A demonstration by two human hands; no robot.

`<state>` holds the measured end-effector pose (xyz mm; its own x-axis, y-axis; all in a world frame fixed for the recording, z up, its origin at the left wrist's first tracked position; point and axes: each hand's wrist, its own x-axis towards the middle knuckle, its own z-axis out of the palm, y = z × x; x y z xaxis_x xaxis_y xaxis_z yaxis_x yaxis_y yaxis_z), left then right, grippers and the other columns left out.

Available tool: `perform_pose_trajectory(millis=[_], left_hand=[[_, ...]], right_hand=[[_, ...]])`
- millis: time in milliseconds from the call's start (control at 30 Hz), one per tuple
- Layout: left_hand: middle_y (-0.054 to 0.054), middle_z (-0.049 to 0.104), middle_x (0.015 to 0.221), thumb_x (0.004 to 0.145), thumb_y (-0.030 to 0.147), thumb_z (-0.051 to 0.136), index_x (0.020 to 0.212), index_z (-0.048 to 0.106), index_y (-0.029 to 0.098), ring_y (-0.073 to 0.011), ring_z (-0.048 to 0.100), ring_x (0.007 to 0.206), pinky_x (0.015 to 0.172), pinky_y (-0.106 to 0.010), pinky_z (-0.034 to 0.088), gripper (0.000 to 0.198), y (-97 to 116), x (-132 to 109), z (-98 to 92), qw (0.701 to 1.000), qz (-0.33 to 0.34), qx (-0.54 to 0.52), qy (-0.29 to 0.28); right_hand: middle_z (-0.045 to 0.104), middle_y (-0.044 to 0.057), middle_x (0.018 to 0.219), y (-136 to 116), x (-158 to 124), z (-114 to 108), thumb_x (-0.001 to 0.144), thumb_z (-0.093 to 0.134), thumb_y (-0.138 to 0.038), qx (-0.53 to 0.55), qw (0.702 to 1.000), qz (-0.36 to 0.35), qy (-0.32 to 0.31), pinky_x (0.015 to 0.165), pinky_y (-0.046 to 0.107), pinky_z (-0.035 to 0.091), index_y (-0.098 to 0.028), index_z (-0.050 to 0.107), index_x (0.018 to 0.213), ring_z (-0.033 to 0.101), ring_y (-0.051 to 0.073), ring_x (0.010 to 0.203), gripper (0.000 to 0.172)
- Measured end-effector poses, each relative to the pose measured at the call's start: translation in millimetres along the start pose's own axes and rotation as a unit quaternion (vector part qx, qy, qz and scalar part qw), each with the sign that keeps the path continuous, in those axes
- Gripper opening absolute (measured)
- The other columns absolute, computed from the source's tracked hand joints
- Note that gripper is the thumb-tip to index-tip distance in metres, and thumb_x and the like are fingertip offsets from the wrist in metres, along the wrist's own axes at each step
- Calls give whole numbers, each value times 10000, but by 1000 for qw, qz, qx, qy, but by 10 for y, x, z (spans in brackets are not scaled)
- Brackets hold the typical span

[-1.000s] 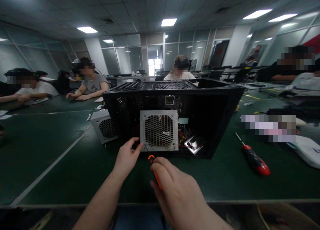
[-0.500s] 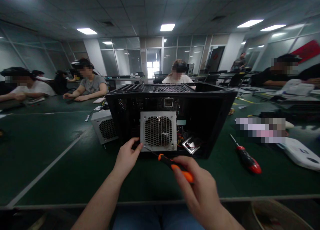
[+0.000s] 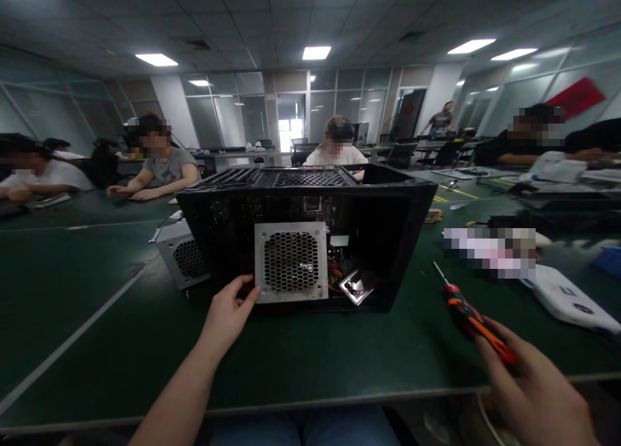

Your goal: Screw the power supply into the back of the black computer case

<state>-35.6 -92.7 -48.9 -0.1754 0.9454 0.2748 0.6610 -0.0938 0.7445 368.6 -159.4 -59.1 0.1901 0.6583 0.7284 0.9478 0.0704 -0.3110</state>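
Note:
My left hand (image 3: 227, 318) pinches the lower left corner of a grey power supply (image 3: 291, 294) with a honeycomb grille. The unit stands upright in the open side of a black computer case (image 3: 402, 252). Far to the right, my right hand (image 3: 538, 381) is closed around an orange-and-black screwdriver (image 3: 492, 338), its shaft hard to make out. This tool overlaps a red-and-black screwdriver (image 3: 451, 294) on the table, whose thin tip points away from me. Whether the two touch I cannot tell. Coloured wires (image 3: 334, 275) and a shiny metal part (image 3: 358, 287) sit inside the case.
A second grey power supply (image 3: 182, 255) stands left of the case. On the green table (image 3: 310, 362), a white device (image 3: 567, 297) and a blurred-out item (image 3: 490, 252) lie at the right. Beyond, several people sit around the table, one person (image 3: 337, 150) directly behind the case.
My right hand has carried the orange-and-black screwdriver from the power supply's lower corner to the right, over the red-and-black one. My left hand stays at the power supply. The view has shifted slightly.

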Motion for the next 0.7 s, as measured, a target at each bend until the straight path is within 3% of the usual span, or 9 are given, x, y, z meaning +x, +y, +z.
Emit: perform_pose_trajectory(millis=[100,200,333,500,600,700], left_hand=[[-73,643,986,803,516,482,1077,582,173,-109,544,550,521,-245,467,451,-4,5,-1,1000,-4,14,2],[-77,641,994,808,527,471,1087,579,169,-120,560,576,553,-265,489,466,-4,-20,9,1000,-11,20,-1],[-100,618,1109,802,502,495,1136,570,172,-171,628,763,711,-322,536,475,-44,-136,43,1000,-11,14,9],[-105,515,1289,807,471,507,1208,516,222,-228,601,1009,790,-370,547,472,-164,-347,114,998,-3,-22,59],[-103,517,1266,807,446,520,1186,517,214,-231,575,1060,813,-373,545,445,-223,-412,163,993,12,-40,111],[-100,524,1220,806,419,535,1160,530,203,-222,559,1067,798,-351,550,415,-248,-408,195,989,46,-46,133]], right_hand=[[660,157,897,26,90,215,880,349,-426,-131,986,17,-105,538,395,510,-103,609,1114,643,303,740,477],[668,165,894,-16,158,375,886,361,-364,-175,972,-1,-158,633,402,502,-92,614,1119,626,309,803,439],[649,180,941,-76,214,454,872,404,-364,-180,966,-4,-184,650,401,485,-105,638,1061,602,321,836,397],[587,209,1050,-70,362,351,870,391,-450,-178,964,32,-195,697,418,474,-90,582,1147,580,341,905,492],[569,216,1098,89,600,319,875,362,-480,-170,959,81,-214,744,450,457,-110,575,1135,563,373,970,500],[605,246,960,354,872,413,878,363,-523,-147,943,151,-258,659,460,471,-29,553,1111,604,363,858,578]])
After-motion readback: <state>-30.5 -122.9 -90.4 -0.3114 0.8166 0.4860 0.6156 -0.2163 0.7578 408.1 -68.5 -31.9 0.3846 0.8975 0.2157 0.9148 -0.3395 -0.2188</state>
